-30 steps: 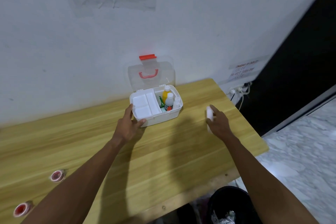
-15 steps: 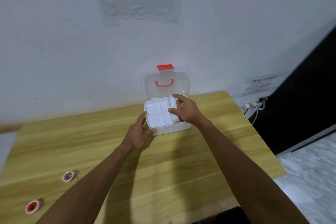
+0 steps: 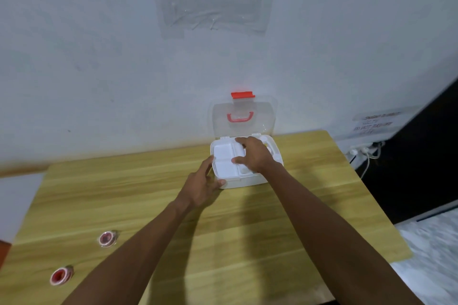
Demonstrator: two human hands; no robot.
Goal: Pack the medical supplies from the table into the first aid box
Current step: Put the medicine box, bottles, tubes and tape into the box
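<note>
The white first aid box (image 3: 239,183) stands at the table's far edge with its clear lid (image 3: 244,126) up against the wall. A white divided tray (image 3: 223,156) fills its left part. My left hand (image 3: 203,186) grips the box's front left corner. My right hand (image 3: 256,156) lies over the tray's narrow compartment, fingers curved down. The rounded end of a white roll (image 3: 244,170) shows in that compartment just below the thumb; whether the fingers still grip it is hidden. Two red-cored tape rolls (image 3: 107,238) (image 3: 61,275) lie on the near left of the table.
The wooden table (image 3: 223,242) ends on the right near a wall socket with cables (image 3: 364,151) and a dark panel. A wall runs directly behind the box. Marble floor shows at lower right.
My right hand carried the white roll from the table's right side to the box and lowered it into the tray's narrow compartment. The left hand stayed on the box corner.
</note>
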